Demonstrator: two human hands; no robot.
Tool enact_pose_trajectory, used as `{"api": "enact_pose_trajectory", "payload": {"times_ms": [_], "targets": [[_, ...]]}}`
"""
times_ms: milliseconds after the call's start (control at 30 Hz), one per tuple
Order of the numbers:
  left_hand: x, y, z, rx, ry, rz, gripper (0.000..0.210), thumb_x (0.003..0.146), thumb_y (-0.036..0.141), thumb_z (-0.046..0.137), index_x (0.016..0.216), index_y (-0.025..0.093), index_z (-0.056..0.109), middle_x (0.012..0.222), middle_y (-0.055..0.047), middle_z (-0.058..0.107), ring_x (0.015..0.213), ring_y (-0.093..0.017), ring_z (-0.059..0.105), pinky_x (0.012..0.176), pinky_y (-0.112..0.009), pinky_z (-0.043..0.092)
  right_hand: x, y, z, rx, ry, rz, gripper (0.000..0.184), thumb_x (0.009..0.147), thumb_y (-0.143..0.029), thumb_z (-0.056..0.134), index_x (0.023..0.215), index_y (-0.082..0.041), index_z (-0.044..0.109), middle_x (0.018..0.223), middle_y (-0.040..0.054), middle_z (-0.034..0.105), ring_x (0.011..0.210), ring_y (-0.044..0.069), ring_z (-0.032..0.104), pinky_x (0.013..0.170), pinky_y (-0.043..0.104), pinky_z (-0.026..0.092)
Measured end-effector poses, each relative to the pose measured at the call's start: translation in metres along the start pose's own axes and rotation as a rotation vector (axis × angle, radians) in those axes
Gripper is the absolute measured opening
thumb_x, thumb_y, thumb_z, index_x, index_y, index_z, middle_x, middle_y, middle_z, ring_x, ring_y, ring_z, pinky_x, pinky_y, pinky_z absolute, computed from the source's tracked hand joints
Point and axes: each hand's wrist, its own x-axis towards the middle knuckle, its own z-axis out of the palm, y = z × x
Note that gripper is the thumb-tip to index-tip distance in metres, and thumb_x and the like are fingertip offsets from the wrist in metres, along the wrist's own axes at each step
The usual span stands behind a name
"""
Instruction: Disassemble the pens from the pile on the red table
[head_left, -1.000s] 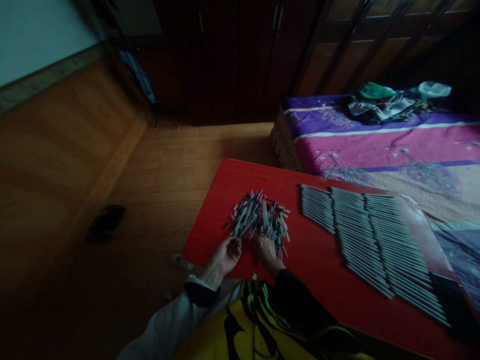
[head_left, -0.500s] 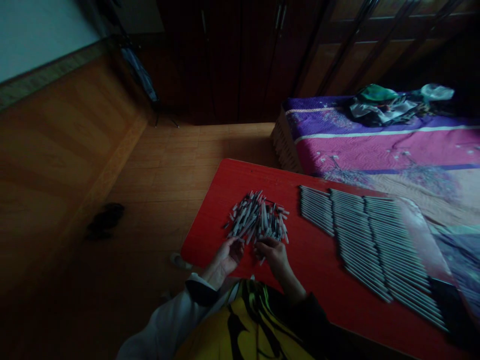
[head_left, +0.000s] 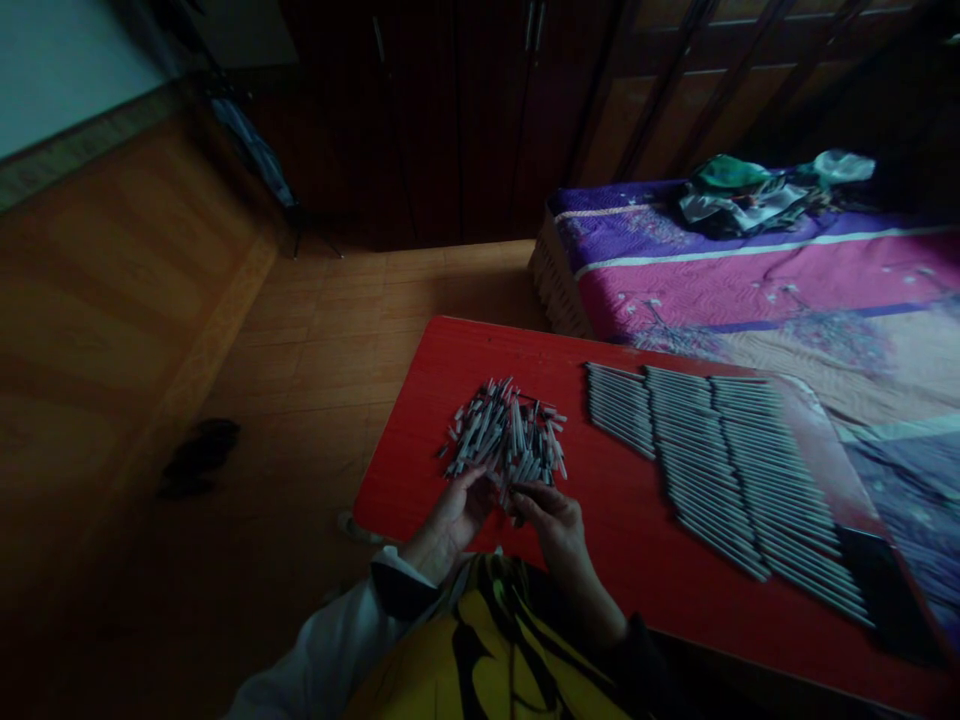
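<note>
A loose pile of pen parts (head_left: 491, 435), pale barrels and darker pieces, lies on the red table (head_left: 405, 430). At its near edge my left hand (head_left: 461, 510) pinches a pale, thin pen part between thumb and fingertips, palm partly turned up. Close beside it, my right hand (head_left: 553, 515) has its thumb and index finger closed on a small pen part. The fingertips nearly meet, and the exact pieces are blurred and partly covered. Right of the pile, long pens (head_left: 701, 460) lie side by side in slanting rows.
A dark flat object (head_left: 889, 590) lies at the table's right end. Beyond the table stands a bed with a patterned cover (head_left: 667, 290), bags (head_left: 750, 195) on it. Dark wardrobes (head_left: 465, 130) line the back. Dark shoes (head_left: 201, 455) are on the floor at left.
My hands have come closer together at the pile's near edge, the right one slightly lower. The whole view has shifted a little, so the table and bed appear further left.
</note>
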Motion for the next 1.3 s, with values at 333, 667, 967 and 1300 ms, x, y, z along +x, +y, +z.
{"api": "enact_pose_trajectory", "payload": {"times_ms": [333, 667, 967, 1300], "targets": [[0.003, -0.008, -0.003, -0.030, -0.074, 0.048, 0.010, 0.079, 0.008, 0.052, 0.079, 0.011, 0.061, 0.064, -0.003, 0.067, 0.055, -0.012, 0.063, 0.052, -0.021, 0.048, 0.003, 0.007, -0.002, -0.315, 0.025, -0.248, 0.013, 0.072, -0.025, 0.061, 0.080, -0.019, 0.069, 0.071, 0.0026, 0.063, 0.060, 0.014, 0.060, 0.053, 0.024, 0.049], [0.005, -0.013, -0.005, 0.006, -0.167, 0.118, 0.008, 0.075, 0.013, 0.060, 0.082, 0.011, 0.062, 0.069, -0.004, 0.068, 0.061, -0.013, 0.064, 0.058, -0.022, 0.049, 0.004, 0.011, 0.000, -0.465, 0.007, -0.352, 0.012, 0.076, -0.022, 0.057, 0.081, -0.018, 0.068, 0.074, 0.0029, 0.062, 0.064, 0.014, 0.060, 0.058, 0.024, 0.048], [-0.001, -0.013, -0.003, 0.079, -0.169, 0.224, 0.017, 0.070, 0.019, 0.067, 0.084, 0.013, 0.060, 0.076, -0.004, 0.068, 0.066, -0.015, 0.064, 0.060, -0.024, 0.050, 0.003, 0.005, 0.003, -0.606, 0.022, -0.383, 0.015, 0.077, -0.019, 0.054, 0.081, -0.016, 0.068, 0.073, 0.0043, 0.061, 0.063, 0.014, 0.059, 0.057, 0.024, 0.047], [-0.003, -0.013, 0.000, 0.104, -0.199, 0.254, 0.024, 0.069, 0.019, 0.068, 0.091, 0.014, 0.060, 0.081, -0.004, 0.067, 0.070, -0.015, 0.065, 0.065, -0.026, 0.051, 0.003, 0.008, 0.002, -0.510, 0.037, -0.272, 0.014, 0.076, -0.023, 0.055, 0.079, -0.017, 0.068, 0.070, 0.0038, 0.062, 0.062, 0.015, 0.059, 0.056, 0.024, 0.047]]}}
